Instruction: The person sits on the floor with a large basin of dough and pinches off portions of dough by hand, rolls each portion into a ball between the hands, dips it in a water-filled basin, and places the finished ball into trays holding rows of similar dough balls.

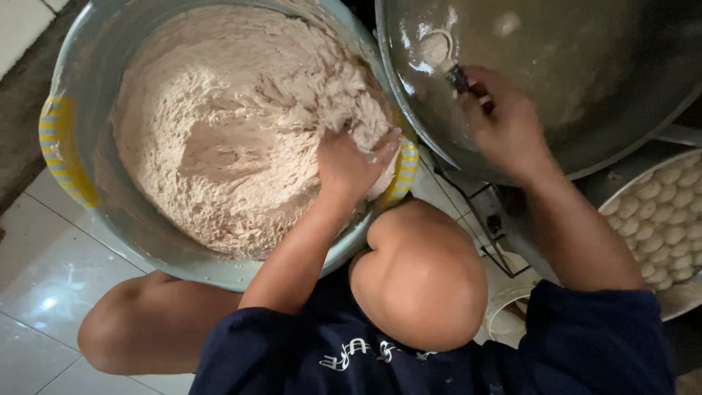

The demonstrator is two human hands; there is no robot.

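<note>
over tub point(69, 139): left hand point(349, 164) in dough point(234, 124); right hand point(504, 124) grips spoon point(446, 55).

garment: dark navy short-sleeved top point(365, 351), loose, creased | marking: white print across the near middle of the cloth, partly folded under | sleeves: end above the elbows, forearms bare | legs: knees bare | left hand point(349, 164), right hand point(504, 124): ungloved, no rings or watch

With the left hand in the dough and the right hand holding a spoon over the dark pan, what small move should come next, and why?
Probably the left hand should pinch off a small portion of dough from the basin. Its fingers are already pressed into the mass at the near edge, while the right hand holds the spoon in the big pan, and the spoon's bowl looks empty.
</note>
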